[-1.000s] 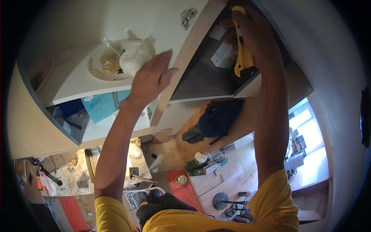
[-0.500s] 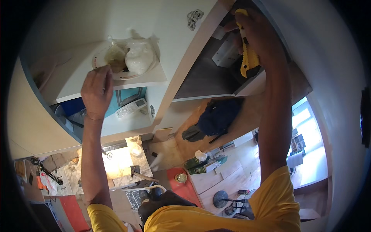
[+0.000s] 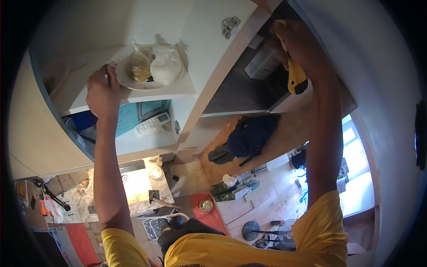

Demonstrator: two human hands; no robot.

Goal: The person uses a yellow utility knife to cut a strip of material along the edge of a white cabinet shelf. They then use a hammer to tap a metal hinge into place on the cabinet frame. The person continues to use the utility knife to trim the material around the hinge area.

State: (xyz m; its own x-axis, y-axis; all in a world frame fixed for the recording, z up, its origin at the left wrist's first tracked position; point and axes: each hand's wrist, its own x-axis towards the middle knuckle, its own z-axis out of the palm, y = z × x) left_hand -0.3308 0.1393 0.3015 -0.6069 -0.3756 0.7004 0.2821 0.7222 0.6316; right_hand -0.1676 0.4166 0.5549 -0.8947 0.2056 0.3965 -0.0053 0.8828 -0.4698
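Cutter (image 3: 294,73) held in right hand (image 3: 307,46); left hand (image 3: 104,94) at plate (image 3: 126,81), grip unclear; shirt (image 3: 218,249) lettered.

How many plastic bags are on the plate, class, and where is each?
2: a clear bag with yellowish contents on the left of the plate, and a bulging white bag on its right. Others may be hidden behind.

Bright window (image 3: 353,144), open cupboard (image 3: 202,46)

I face a pale cupboard with a white shelf (image 3: 73,99); a dark compartment (image 3: 224,100) opens to its right. A white wall (image 3: 384,89) rises on my far right. Down to my left, warm light (image 3: 138,184) brightens a marbled counter (image 3: 166,188). The pale surface (image 3: 264,196) below me may be floor.
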